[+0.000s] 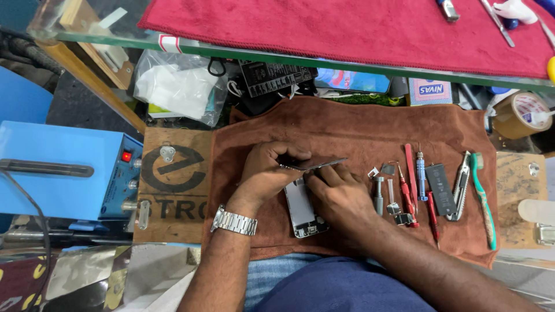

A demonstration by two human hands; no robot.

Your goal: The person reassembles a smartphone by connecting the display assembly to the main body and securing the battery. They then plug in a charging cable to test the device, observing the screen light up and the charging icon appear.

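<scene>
Phone screen (315, 166) (lifted) between both hands

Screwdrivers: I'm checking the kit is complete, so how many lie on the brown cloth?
3, as far as I can tell: a blue one, a red one left of it, and a dark red one below. Others may be hidden among the small parts.

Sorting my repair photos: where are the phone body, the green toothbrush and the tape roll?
phone body (302, 209): head view, on its bare metal shell.
green toothbrush (484, 199): head view, mid-handle.
tape roll (518, 115): head view, on its brown outer side.
</scene>
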